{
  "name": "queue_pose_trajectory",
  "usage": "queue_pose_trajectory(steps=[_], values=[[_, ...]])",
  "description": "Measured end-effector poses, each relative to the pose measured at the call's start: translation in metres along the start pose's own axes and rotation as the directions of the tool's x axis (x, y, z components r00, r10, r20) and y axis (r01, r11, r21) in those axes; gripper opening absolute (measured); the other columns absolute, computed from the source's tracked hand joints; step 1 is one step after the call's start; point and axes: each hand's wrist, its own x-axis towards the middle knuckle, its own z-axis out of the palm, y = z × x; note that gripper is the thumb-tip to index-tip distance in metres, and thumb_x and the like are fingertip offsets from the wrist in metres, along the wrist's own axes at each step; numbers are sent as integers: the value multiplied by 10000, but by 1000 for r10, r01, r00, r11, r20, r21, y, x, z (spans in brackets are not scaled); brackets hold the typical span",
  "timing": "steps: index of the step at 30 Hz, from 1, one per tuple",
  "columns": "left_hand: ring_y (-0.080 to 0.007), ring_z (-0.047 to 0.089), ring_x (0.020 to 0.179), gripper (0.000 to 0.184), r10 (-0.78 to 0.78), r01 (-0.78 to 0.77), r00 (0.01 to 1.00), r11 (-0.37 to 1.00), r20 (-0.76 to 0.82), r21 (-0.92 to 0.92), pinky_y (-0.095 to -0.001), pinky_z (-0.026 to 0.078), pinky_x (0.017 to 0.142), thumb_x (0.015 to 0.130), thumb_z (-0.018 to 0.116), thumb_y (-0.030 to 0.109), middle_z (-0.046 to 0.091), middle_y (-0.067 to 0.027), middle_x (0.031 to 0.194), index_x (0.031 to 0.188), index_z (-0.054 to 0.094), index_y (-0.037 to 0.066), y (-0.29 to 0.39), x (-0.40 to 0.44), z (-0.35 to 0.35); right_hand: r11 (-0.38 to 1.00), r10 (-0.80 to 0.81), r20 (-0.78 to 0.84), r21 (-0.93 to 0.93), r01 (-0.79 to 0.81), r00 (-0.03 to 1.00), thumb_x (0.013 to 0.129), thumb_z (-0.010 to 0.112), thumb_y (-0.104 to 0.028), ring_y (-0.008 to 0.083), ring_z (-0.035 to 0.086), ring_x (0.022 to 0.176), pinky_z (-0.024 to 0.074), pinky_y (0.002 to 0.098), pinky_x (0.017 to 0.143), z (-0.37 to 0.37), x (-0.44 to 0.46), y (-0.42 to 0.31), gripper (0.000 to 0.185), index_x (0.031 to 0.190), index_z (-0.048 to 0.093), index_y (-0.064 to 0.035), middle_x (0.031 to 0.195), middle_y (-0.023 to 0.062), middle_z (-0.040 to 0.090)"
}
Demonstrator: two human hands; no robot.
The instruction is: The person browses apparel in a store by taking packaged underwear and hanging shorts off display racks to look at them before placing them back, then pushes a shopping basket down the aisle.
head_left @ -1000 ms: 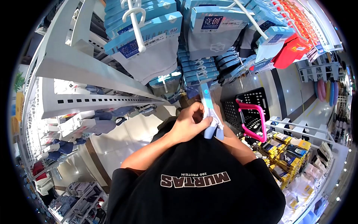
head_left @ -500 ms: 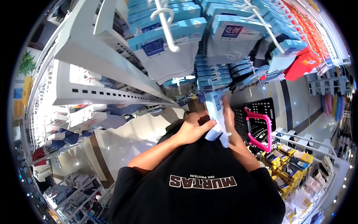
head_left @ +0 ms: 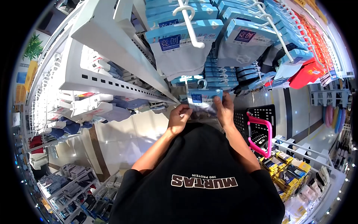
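A pack of socks (head_left: 202, 98) with a light blue header card and a dark blue label hangs in front of my chest, its label side facing me. My right hand (head_left: 225, 109) pinches the card's right end, thumb over the front. At the lower left edge of the same pack, my left hand (head_left: 179, 118) closes its fingertips on it. Just beyond the pack's upper edge is the curved end of a white display hook (head_left: 201, 83). Part of the socks below the card is hidden by my fingers and shadow.
Grey socks (head_left: 181, 59) on blue cards hang from white hooks ahead, with red packs (head_left: 306, 74) farther right. A white perforated rack post (head_left: 112, 87) stands at left. A black basket with a pink handle (head_left: 269, 139) is at my right, near yellow packs (head_left: 287, 179).
The pack has turned from steeply tilted to level, label now facing me. My left hand has shifted left and my right thumb has come onto the card's front. The view has shifted slightly.
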Motion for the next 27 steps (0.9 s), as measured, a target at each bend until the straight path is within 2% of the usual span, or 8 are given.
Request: queue_pose_trajectory(steps=[5, 8, 9, 16, 20, 22, 24, 27], values=[[-95, 621, 807, 204, -9, 10, 996, 1000, -94, 9, -260, 491, 723, 946, 694, 138, 691, -45, 873, 1043, 648, -36, -10, 0, 0, 976, -30, 85, -212, 47, 996, 965, 700, -211, 88, 564, 914, 456, 255, 825, 13, 1, -4, 261, 1115, 592, -27, 994, 33, 663], [-99, 617, 813, 220, -31, 42, 985, 997, -169, 64, -260, 484, 729, 958, 678, 159, 689, -49, 888, 1054, 650, -36, -14, 8, -12, 993, -31, 133, -106, 46, 991, 961, 702, -204, 104, 581, 870, 473, 270, 790, 27, 14, 13, 267, 1120, 589, -22, 950, 34, 664], [-93, 611, 806, 226, 13, -1, 978, 998, -207, 60, -251, 478, 728, 965, 668, 173, 688, -43, 886, 1059, 656, -32, -25, 13, -14, 996, 79, 117, -52, -73, 990, 948, 713, -220, 126, 601, 816, 490, 290, 742, 29, 18, 23, 300, 1120, 596, -5, 896, 58, 674], [-109, 614, 860, 227, 52, -36, 934, 998, -354, 52, -250, 479, 786, 968, 666, 152, 689, -51, 931, 1097, 663, -35, -47, 34, -40, 889, 55, 5, -455, -47, 998, 888, 757, -281, 197, 696, 885, 535, 325, 800, 23, 6, 28, 429, 1175, 638, 16, 947, 135, 730], [-130, 619, 903, 264, 112, -93, 929, 993, -352, 70, -272, 498, 824, 953, 677, 171, 686, -66, 1016, 1110, 671, -41, -78, 51, -58, 950, 139, -124, -262, -168, 982, 887, 763, -245, 184, 706, 846, 547, 325, 753, -11, -10, 32, 362, 1122, 640, 1, 943, 125, 725], [-155, 649, 922, 247, 112, -97, 933, 993, -342, 60, -295, 517, 832, 961, 653, 144, 688, -100, 1063, 1127, 655, -39, -72, 49, -55, 946, 108, -245, -273, -175, 964, 913, 748, -199, 102, 636, 830, 517, 275, 732, -20, -11, 2, 314, 1129, 632, -2, 919, 46, 673], [-166, 655, 940, 216, 61, -39, 940, 997, -336, 71, -296, 515, 839, 965, 631, 114, 678, -107, 1036, 1132, 619, -22, -68, 44, -51, 909, -179, -336, -417, 25, 925, 885, 776, -185, 156, 642, 922, 539, 320, 790, -34, -2, 3, 410, 1218, 591, -33, 1029, 85, 668], [-165, 658, 925, 245, 34, 0, 935, 996, -352, 94, -286, 505, 789, 962, 652, 168, 678, -86, 1034, 1130, 620, -8, -81, 40, -41, 844, -352, -359, -520, 128, 865, 838, 822, -181, 198, 630, 1005, 520, 356, 884, -39, 13, -31, 541, 1284, 550, -42, 1121, 112, 646]])
